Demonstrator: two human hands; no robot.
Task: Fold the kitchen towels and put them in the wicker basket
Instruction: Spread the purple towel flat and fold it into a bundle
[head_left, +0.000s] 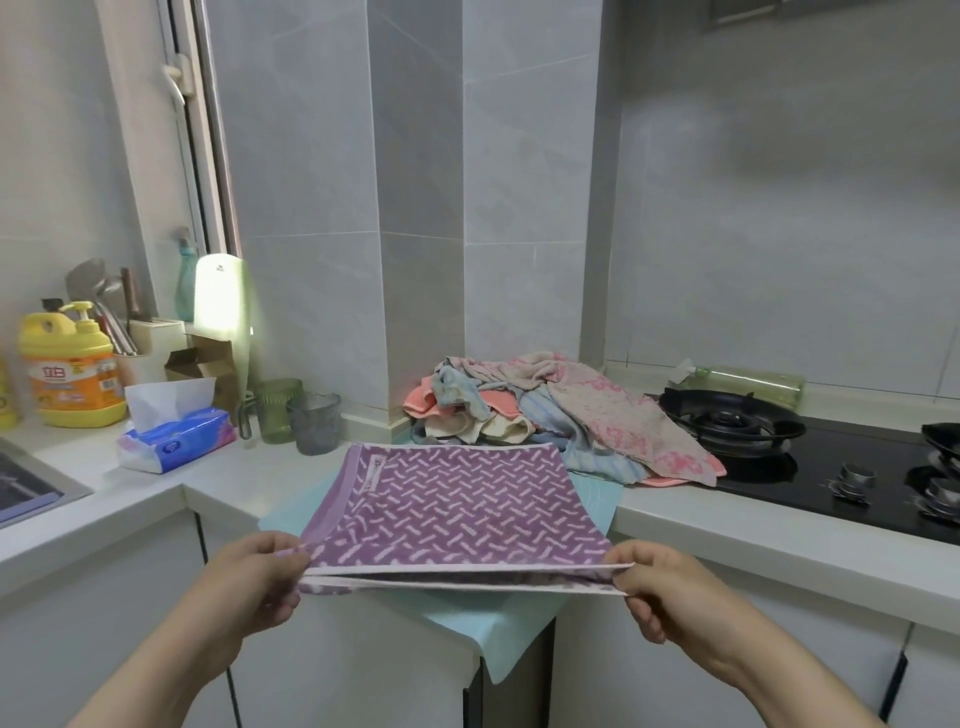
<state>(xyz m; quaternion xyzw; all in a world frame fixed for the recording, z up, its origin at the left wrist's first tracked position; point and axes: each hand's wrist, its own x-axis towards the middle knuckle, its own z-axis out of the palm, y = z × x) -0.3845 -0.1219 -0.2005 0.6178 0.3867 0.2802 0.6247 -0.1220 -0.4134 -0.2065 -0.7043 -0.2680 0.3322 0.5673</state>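
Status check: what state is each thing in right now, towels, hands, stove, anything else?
purple towel: folded double, near corners lifted, far part on the teal mat.
left hand: pinches the towel's near left corner.
right hand: pinches its near right corner.
towel pile: unfolded, heaped on the counter.
tissue pack: open, one tissue sticking up.
stove burner: no flame visible.
wicker basket: not in view.

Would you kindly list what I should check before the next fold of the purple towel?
1. The left hand pinches the purple towel at its near left corner: ok.
2. The right hand pinches the near right corner: ok.
3. Near edges of the two layers together: not ok, they gape.
4. The teal mat lies under the towel: ok.
5. The wicker basket within reach: cannot tell, not in view.
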